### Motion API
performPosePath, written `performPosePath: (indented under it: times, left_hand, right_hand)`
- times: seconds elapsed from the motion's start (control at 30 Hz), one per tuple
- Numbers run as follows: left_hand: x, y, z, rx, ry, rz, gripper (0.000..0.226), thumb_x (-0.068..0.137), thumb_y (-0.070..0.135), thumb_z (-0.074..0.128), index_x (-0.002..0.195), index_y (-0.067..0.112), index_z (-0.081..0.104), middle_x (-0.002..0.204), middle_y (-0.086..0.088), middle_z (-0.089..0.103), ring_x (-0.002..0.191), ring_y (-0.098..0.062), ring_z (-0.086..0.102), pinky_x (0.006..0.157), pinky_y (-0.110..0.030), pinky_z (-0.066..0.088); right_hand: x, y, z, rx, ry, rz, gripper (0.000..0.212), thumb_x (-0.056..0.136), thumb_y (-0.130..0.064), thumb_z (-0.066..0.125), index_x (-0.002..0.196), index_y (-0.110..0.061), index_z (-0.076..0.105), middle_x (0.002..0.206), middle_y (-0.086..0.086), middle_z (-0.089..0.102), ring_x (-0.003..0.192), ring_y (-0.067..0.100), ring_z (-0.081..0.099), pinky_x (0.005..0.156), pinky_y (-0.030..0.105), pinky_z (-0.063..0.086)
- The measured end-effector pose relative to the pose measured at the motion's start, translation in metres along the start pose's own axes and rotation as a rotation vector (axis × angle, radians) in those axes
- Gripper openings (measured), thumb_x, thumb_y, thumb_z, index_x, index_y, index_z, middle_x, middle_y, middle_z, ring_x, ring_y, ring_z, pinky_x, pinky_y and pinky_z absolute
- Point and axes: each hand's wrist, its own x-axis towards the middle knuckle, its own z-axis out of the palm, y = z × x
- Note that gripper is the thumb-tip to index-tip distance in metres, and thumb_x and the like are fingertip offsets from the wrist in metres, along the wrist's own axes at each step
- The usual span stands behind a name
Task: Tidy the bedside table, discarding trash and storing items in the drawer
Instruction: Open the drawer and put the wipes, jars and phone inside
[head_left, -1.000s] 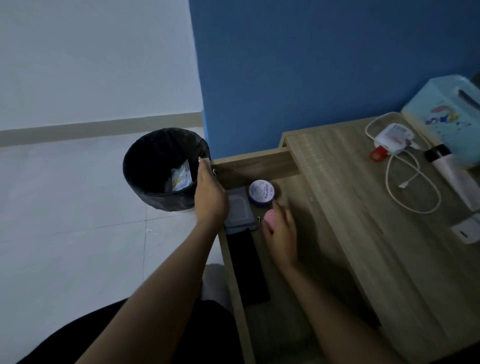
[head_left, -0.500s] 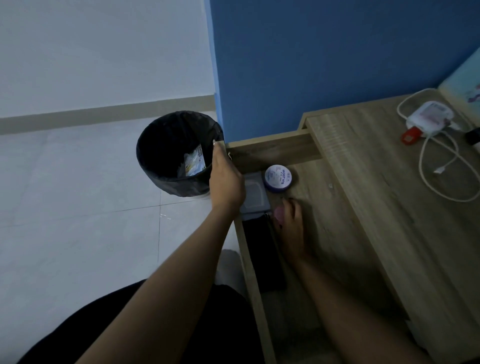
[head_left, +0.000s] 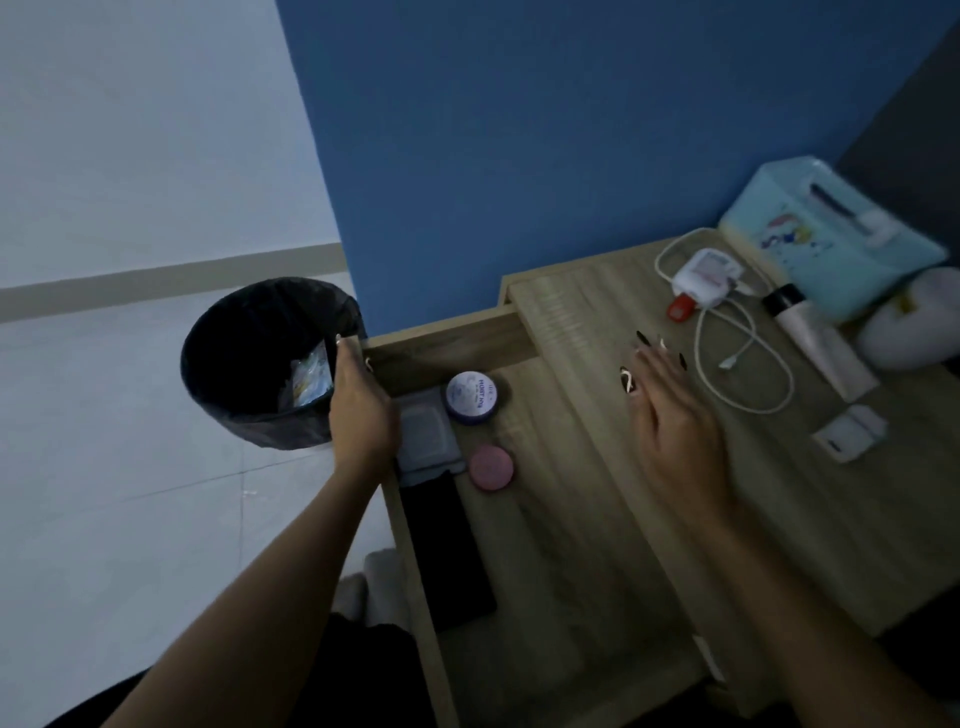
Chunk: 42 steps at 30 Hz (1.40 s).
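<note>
The wooden drawer (head_left: 524, 525) stands pulled out beside the bedside table (head_left: 613, 322). My left hand (head_left: 361, 410) grips the drawer's front left corner. Inside lie a round purple-lidded jar (head_left: 471, 397), a pink round compact (head_left: 491, 466), a clear flat case (head_left: 427, 436) and a long black item (head_left: 449, 551). My right hand (head_left: 670, 415) hovers over the tabletop with fingers spread, holding nothing. On the table lie a white charger with cable (head_left: 705, 275), a small red item (head_left: 679, 307), a tube with a black cap (head_left: 815, 338) and a small white box (head_left: 849, 434).
A black bin (head_left: 249, 410) with wrappers inside stands on the pale floor left of the drawer. A light blue tissue box (head_left: 831, 234) and a white soft object (head_left: 914, 322) sit at the table's far right. A blue wall rises behind.
My right hand let go of the pink compact in the drawer and rose to the right over the tabletop. My left hand stayed on the drawer corner.
</note>
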Motion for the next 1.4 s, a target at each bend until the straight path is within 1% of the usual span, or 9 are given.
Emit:
performPosePath:
  times: [0.13, 0.37, 0.57, 0.7, 0.97, 1.1, 1.2, 1.3, 1.4]
  left_hand:
    - [-0.002, 0.005, -0.001, 0.009, 0.004, 0.004, 0.052, 0.098, 0.011, 0.030, 0.149, 0.020, 0.025, 0.145, -0.015, 0.046, 0.124, -0.036, 0.052, 0.092, -0.040, 0.042]
    - [-0.003, 0.006, -0.002, 0.056, 0.014, -0.006, 0.054, 0.093, 0.009, 0.029, 0.146, 0.020, 0.024, 0.114, -0.027, 0.061, 0.099, -0.044, 0.061, 0.072, -0.038, 0.039]
    - [-0.005, 0.019, 0.015, 0.038, -0.007, -0.104, 0.050, 0.098, 0.018, 0.029, 0.146, 0.004, 0.024, 0.130, -0.029, 0.053, 0.116, -0.045, 0.053, 0.091, -0.048, 0.044]
    - [-0.010, 0.038, 0.031, -0.014, -0.036, -0.117, 0.040, 0.100, 0.023, 0.027, 0.135, 0.006, 0.036, 0.118, -0.027, 0.060, 0.106, -0.046, 0.057, 0.086, -0.050, 0.047]
    - [-0.022, 0.084, 0.077, -0.152, -0.092, -0.106, 0.050, 0.103, 0.034, 0.024, 0.144, 0.005, 0.032, 0.135, -0.024, 0.054, 0.121, -0.042, 0.052, 0.098, -0.047, 0.042]
    - [-0.023, 0.107, 0.096, -0.232, -0.157, -0.084, 0.066, 0.096, 0.060, 0.016, 0.125, 0.008, 0.044, 0.115, -0.016, 0.061, 0.109, -0.039, 0.057, 0.085, -0.043, 0.043]
    - [-0.020, 0.121, 0.104, -0.253, -0.270, -0.097, 0.072, 0.092, 0.067, 0.016, 0.126, 0.011, 0.046, 0.124, -0.017, 0.058, 0.114, -0.037, 0.054, 0.084, -0.039, 0.036]
    - [-0.014, 0.136, 0.113, -0.260, -0.358, -0.154, 0.083, 0.087, 0.074, 0.022, 0.138, 0.012, 0.040, 0.138, -0.016, 0.051, 0.126, -0.036, 0.047, 0.097, -0.044, 0.037]
    - [-0.014, 0.140, 0.118, -0.253, -0.372, -0.199, 0.085, 0.081, 0.073, 0.044, 0.142, 0.014, 0.034, 0.141, -0.013, 0.050, 0.126, -0.035, 0.049, 0.102, -0.047, 0.041]
  right_hand:
    - [0.000, 0.018, -0.003, -0.130, -0.196, 0.026, 0.043, 0.101, -0.011, 0.043, 0.142, 0.001, 0.041, 0.154, 0.012, 0.034, 0.148, 0.024, 0.023, 0.121, 0.035, 0.019]
    - [0.003, 0.026, 0.004, -0.242, -0.270, -0.017, 0.047, 0.103, -0.019, 0.033, 0.147, -0.003, 0.035, 0.158, 0.008, 0.030, 0.149, 0.018, 0.019, 0.123, 0.034, 0.015]
    - [0.002, 0.023, 0.006, -0.229, -0.229, -0.010, 0.046, 0.101, -0.017, 0.037, 0.144, -0.003, 0.040, 0.156, 0.008, 0.034, 0.148, 0.019, 0.023, 0.122, 0.036, 0.018]
    - [0.001, 0.023, 0.005, -0.208, -0.207, -0.016, 0.046, 0.099, -0.016, 0.039, 0.143, -0.003, 0.043, 0.154, 0.008, 0.036, 0.147, 0.020, 0.025, 0.121, 0.037, 0.020]
    - [-0.003, 0.032, 0.016, -0.175, -0.111, 0.002, 0.046, 0.098, -0.023, 0.039, 0.140, -0.007, 0.049, 0.151, 0.004, 0.043, 0.145, 0.018, 0.032, 0.117, 0.039, 0.030]
    - [-0.001, 0.033, 0.018, -0.139, -0.098, 0.018, 0.045, 0.098, -0.021, 0.041, 0.140, -0.007, 0.048, 0.151, 0.004, 0.043, 0.145, 0.018, 0.031, 0.118, 0.039, 0.029]
    - [-0.002, 0.032, 0.017, -0.128, -0.099, 0.025, 0.046, 0.099, -0.022, 0.039, 0.142, -0.008, 0.047, 0.153, 0.003, 0.041, 0.146, 0.017, 0.028, 0.119, 0.039, 0.027]
    - [-0.002, 0.031, 0.016, -0.150, -0.115, 0.038, 0.047, 0.101, -0.027, 0.035, 0.143, -0.010, 0.045, 0.154, 0.002, 0.038, 0.147, 0.015, 0.024, 0.120, 0.036, 0.023]
    - [-0.003, 0.029, 0.015, -0.166, -0.129, 0.029, 0.048, 0.101, -0.027, 0.035, 0.144, -0.011, 0.043, 0.155, 0.002, 0.036, 0.148, 0.016, 0.022, 0.121, 0.035, 0.020]
